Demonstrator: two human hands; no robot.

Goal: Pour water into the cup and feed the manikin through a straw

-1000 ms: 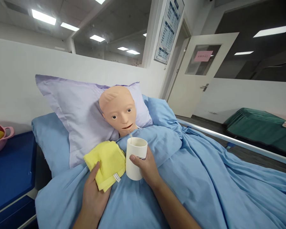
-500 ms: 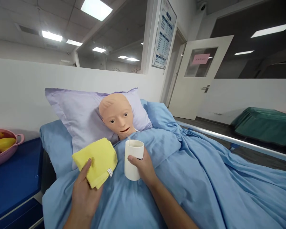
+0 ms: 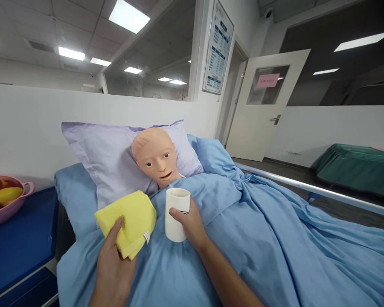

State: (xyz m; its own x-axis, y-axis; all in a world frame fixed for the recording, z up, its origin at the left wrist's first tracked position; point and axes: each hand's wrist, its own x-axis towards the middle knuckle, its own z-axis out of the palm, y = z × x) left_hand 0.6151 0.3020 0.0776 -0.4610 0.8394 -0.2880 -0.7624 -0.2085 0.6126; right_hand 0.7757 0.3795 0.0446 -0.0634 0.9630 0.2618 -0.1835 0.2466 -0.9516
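A folded yellow cloth (image 3: 131,219) with a small white tag is gripped by my left hand (image 3: 113,260), thumb on top and the other fingers hidden beneath. My right hand (image 3: 192,226) is wrapped round a white mug (image 3: 173,226), held upright over the blanket. A thin pale straw (image 3: 170,186) sticks out of the mug towards the mouth of a manikin (image 3: 155,155). The manikin lies with its head on a lilac pillow (image 3: 112,157), mouth slightly parted. A blue blanket (image 3: 259,238) covers it up to the neck.
On the left, a pink basket (image 3: 6,213) of fruit stands on a dark blue bedside cabinet (image 3: 22,243). A bed rail (image 3: 323,192) runs along the far side. Behind are a half-open door (image 3: 265,123) and a green-covered bed (image 3: 355,170).
Both hands, with the cloth and the mug, appear slightly further left in view. The scene has shifted a little as the camera moved. Both grips are the same.
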